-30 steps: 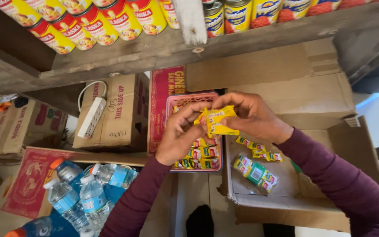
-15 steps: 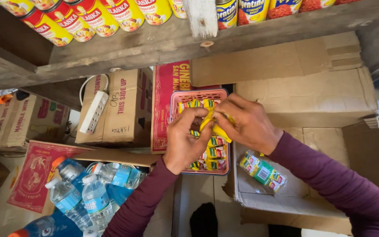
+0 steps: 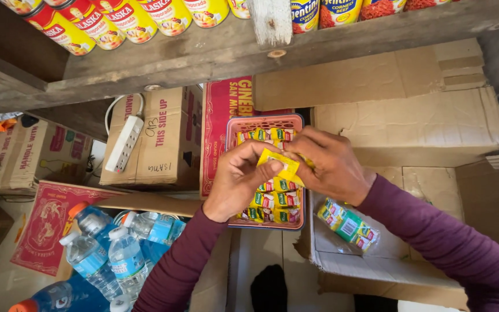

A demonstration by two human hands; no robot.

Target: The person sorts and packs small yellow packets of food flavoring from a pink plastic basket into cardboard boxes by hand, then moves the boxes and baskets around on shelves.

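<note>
Left hand and right hand both pinching one yellow packet, fingers closed tight, just above pink basket, maybe touching it

Small shop storeroom. Rows of tinned goods line a rough wooden shelf at 12 o'clock; cardboard cartons stand beneath; shrink-wrapped water bottles lie at 8 o'clock; a pink basket of small sachets sits centre.

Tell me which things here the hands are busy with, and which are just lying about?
In use: left hand, right hand, yellow packet, pink basket of packets.

Lying about: water bottles, power strip, cans on the shelf, green packets in the open box.
</note>
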